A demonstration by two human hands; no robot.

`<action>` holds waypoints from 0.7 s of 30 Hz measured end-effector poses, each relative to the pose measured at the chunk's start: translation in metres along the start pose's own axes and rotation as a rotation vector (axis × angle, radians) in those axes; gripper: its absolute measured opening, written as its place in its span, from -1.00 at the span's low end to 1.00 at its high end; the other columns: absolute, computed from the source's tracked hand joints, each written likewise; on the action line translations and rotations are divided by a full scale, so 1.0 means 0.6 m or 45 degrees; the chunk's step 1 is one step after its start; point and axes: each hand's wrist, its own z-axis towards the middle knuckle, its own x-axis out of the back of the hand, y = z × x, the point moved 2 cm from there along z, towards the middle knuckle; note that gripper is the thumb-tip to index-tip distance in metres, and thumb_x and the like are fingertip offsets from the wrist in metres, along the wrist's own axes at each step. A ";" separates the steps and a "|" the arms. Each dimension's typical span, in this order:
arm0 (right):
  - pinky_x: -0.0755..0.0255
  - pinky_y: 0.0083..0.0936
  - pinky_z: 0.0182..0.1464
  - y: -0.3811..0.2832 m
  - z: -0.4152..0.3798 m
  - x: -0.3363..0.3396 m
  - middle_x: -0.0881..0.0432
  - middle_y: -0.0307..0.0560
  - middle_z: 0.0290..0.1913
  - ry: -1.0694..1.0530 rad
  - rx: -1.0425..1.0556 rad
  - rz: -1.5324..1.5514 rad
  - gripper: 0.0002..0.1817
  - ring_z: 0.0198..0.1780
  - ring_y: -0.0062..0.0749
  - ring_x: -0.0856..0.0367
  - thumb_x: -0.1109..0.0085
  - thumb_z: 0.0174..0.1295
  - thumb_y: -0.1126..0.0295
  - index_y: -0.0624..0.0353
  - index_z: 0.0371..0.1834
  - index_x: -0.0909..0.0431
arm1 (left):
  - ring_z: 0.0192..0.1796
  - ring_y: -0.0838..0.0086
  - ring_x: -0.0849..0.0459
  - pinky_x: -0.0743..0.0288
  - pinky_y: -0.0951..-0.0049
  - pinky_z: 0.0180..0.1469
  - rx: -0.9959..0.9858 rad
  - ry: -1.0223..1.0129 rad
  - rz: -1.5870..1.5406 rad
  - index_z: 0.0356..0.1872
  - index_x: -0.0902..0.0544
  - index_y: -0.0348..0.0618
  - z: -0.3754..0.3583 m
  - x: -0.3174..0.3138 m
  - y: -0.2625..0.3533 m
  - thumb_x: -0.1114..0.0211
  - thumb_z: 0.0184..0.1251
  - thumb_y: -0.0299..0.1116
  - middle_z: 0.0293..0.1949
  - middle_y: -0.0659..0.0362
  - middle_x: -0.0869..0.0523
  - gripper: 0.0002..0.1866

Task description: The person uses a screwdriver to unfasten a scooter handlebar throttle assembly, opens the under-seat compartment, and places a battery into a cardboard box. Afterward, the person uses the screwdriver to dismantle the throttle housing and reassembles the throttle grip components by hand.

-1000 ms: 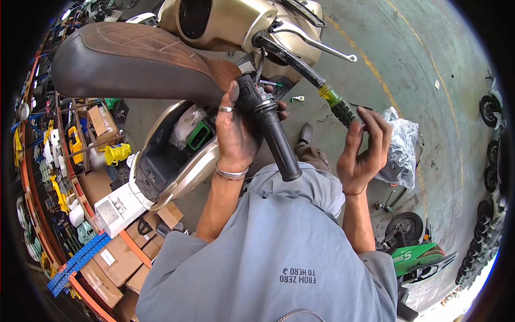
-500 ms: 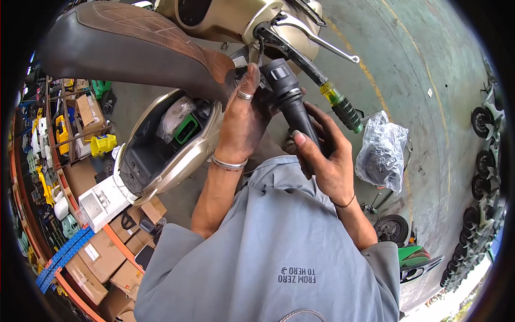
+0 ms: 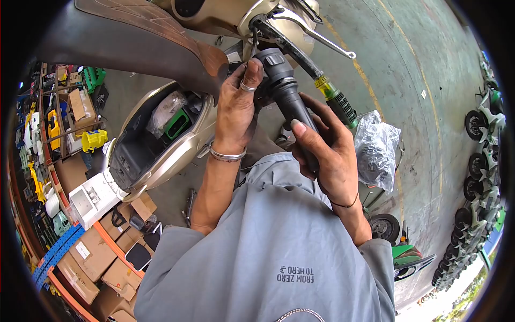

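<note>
A black throttle grip [image 3: 289, 99], with a wider ribbed housing at its upper end, is held tilted in front of my chest. My right hand [image 3: 332, 150] is wrapped around its lower tube, thumb lying along the near side. At the housing's left side is my left hand [image 3: 237, 112], thumb raised against it and the other fingers curled behind, partly hidden. Just beyond, the bare handlebar tube [image 3: 292, 51] of a gold scooter [image 3: 222, 16] points toward me. A yellow-green screwdriver handle with black grip [image 3: 338, 102] sits at the tube's end. The brake lever [image 3: 322, 40] extends above it.
The raised brown seat [image 3: 155, 48] looms at upper left, over the open storage bin [image 3: 145, 150]. Cardboard boxes [image 3: 94, 255] and shelved parts lie left. A plastic-wrapped part [image 3: 378, 150] and a wheel [image 3: 385, 228] are on the floor at right, with a row of wheels [image 3: 475, 188] beyond.
The view has shifted slightly, so the scooter and floor items appear farther left. Both hands keep hold of the throttle grip, whose housing end sits a little higher and more to the left.
</note>
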 end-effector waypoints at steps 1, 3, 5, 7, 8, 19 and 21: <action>-0.27 -0.66 -0.59 0.000 -0.001 -0.003 -0.62 -0.12 -0.24 -0.014 0.005 0.004 -0.40 -0.53 -0.70 -0.43 -0.29 0.38 0.26 0.29 0.41 -0.36 | 0.03 0.23 -0.76 -0.68 0.25 0.14 0.003 0.013 -0.027 0.20 -0.50 -0.41 0.000 -0.006 0.004 -0.10 0.45 0.29 0.05 -0.08 -0.71 -0.20; -0.25 -0.65 -0.62 -0.002 -0.001 -0.010 -0.62 -0.10 -0.23 -0.039 0.020 0.012 -0.38 -0.54 -0.69 -0.44 -0.29 0.38 0.25 0.29 0.42 -0.33 | 0.01 0.22 -0.76 -0.68 0.25 0.14 0.015 0.023 -0.199 0.18 -0.50 -0.41 0.002 -0.013 0.002 -0.10 0.45 0.29 0.02 -0.08 -0.71 -0.21; -0.23 -0.67 -0.65 -0.003 -0.002 -0.021 -0.59 -0.10 -0.21 -0.036 -0.016 0.079 -0.38 -0.52 -0.66 -0.47 -0.28 0.38 0.26 0.28 0.42 -0.33 | -0.04 0.24 -0.77 -0.69 0.27 0.09 0.063 0.060 -0.393 0.13 -0.54 -0.39 0.006 -0.023 0.003 -0.14 0.46 0.25 -0.06 -0.06 -0.73 -0.26; -0.21 -0.70 -0.67 -0.003 -0.003 -0.033 -0.57 -0.10 -0.19 -0.030 -0.057 0.147 -0.39 -0.49 -0.63 -0.49 -0.27 0.38 0.26 0.27 0.42 -0.33 | -0.15 0.27 -0.77 -0.69 0.31 0.00 0.154 0.118 -0.607 0.05 -0.61 -0.34 0.015 -0.035 0.011 -0.21 0.46 0.18 -0.19 -0.02 -0.75 -0.36; -0.22 -0.70 -0.64 -0.005 -0.003 -0.037 -0.59 -0.07 -0.13 -0.037 -0.038 0.095 -0.39 -0.51 -0.67 -0.46 -0.27 0.37 0.28 0.27 0.41 -0.32 | -0.19 0.26 -0.78 -0.72 0.29 0.01 0.170 0.082 -0.651 0.04 -0.57 -0.34 0.021 -0.024 0.006 -0.21 0.48 0.14 -0.22 -0.05 -0.75 -0.40; -0.56 -0.49 -0.09 0.010 -0.031 -0.049 -0.66 0.11 -0.04 0.000 0.318 -0.412 -0.40 -0.14 -0.45 -0.68 -0.31 0.32 0.40 0.26 0.40 -0.34 | -0.03 0.20 -0.72 -0.75 0.14 0.11 0.184 0.206 -0.973 0.08 -0.43 -0.39 0.035 -0.001 0.037 -0.23 0.46 0.15 -0.07 -0.09 -0.61 -0.34; -0.59 -0.48 -0.09 0.007 -0.028 -0.042 -0.68 0.12 -0.02 0.030 0.275 -0.351 -0.40 -0.16 -0.45 -0.71 -0.31 0.32 0.39 0.26 0.40 -0.34 | 0.00 0.18 -0.72 -0.73 0.11 0.13 0.178 0.262 -0.998 0.10 -0.41 -0.40 0.038 0.009 0.034 -0.21 0.45 0.19 -0.03 -0.10 -0.60 -0.30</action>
